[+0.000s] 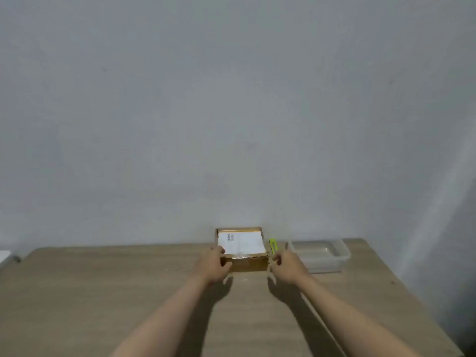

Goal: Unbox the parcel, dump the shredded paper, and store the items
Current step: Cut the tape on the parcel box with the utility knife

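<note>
Against the wall, far edge of table (128,292): cardboard parcel (242,249), closed, white shipping label with barcode on top, glossy tape across near edge of lid.
Surface: light wood-grain table, rounded far corners, arm shadows falling across middle.
Room: plain grey-white wall (231,99) filling upper view, brighter streak of light down right side.
Left edge: pale object (6,257) partly cut off by frame, kind not discernible.
Right of parcel: yellow-green utility knife (273,246), just beside box's right side, lying on table.
Further right: clear plastic storage bin (319,255), no lid, contents not discernible through blur.
Left hand (213,265): on parcel's near left corner, fingers on top edge, thumb curled against front face, gripping box.
Right hand (288,265): just off parcel's near right corner, between box and bin, fingers loosely curled; contact with box or knife not clear, grip cannot tell.
In the way: right hand covering near end of knife; left hand hiding parcel's left front corner.
Forearms: both bare, reaching forward from bottom of view.
</note>
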Demonstrator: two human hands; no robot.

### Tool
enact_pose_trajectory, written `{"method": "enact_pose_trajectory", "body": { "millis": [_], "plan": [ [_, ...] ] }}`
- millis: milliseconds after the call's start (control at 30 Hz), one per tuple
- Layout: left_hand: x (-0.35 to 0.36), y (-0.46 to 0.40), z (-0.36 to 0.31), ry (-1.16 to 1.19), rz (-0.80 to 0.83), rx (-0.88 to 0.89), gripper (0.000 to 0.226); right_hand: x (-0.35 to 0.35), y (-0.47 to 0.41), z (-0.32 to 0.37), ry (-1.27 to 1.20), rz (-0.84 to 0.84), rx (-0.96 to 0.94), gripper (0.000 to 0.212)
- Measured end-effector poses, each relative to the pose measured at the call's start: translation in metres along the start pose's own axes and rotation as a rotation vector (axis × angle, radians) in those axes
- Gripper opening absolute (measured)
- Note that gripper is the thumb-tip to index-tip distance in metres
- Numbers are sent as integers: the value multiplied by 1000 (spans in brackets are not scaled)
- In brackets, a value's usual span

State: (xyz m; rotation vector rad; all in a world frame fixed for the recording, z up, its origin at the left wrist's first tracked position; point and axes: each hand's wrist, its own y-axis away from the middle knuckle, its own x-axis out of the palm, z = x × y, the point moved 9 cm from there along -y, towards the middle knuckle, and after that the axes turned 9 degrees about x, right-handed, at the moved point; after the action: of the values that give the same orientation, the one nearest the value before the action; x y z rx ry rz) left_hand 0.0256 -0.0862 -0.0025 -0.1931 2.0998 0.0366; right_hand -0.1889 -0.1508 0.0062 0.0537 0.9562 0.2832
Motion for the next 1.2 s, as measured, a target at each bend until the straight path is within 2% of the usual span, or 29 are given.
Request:
{"method": "enact_pose_trajectory", "body": {
  "millis": [100, 300, 367, 467, 600, 700, 800, 967, 1133, 1200],
  "plan": [
    [6, -4, 16, 113, -49, -49, 63, 6, -11, -19, -23, -71, 55, 9],
    [27, -23, 32, 322, -109, -62, 77, 36, -34, -53, -37, -110, 168, 35],
    [37, -33, 39, 379, -97, -72, 75, 43, -39, -60, -21, -149, 212, 43],
    [47, -42, 45, 432, -107, -96, 69, 45, -43, -61, 16, -222, 251, 44],
    [56, -42, 54, 410, -172, -130, 63, 51, -49, -61, 65, -250, 287, 40],
    [59, -42, 56, 428, -197, -144, 63, 47, -47, -60, 41, -281, 284, 29],
    [58, -42, 55, 424, -209, -154, 62, 45, -45, -63, -83, -244, 303, 9],
    [57, -45, 53, 505, -210, -160, 62, 48, -39, -61, -223, -80, 245, 35],
    [54, -42, 55, 565, -198, -195, 64, 15, -19, -46, -506, -239, 150, 35],
    [53, -38, 55, 569, -197, -193, 63, 8, -15, -29, -582, -219, 71, 34]
  ]
}}
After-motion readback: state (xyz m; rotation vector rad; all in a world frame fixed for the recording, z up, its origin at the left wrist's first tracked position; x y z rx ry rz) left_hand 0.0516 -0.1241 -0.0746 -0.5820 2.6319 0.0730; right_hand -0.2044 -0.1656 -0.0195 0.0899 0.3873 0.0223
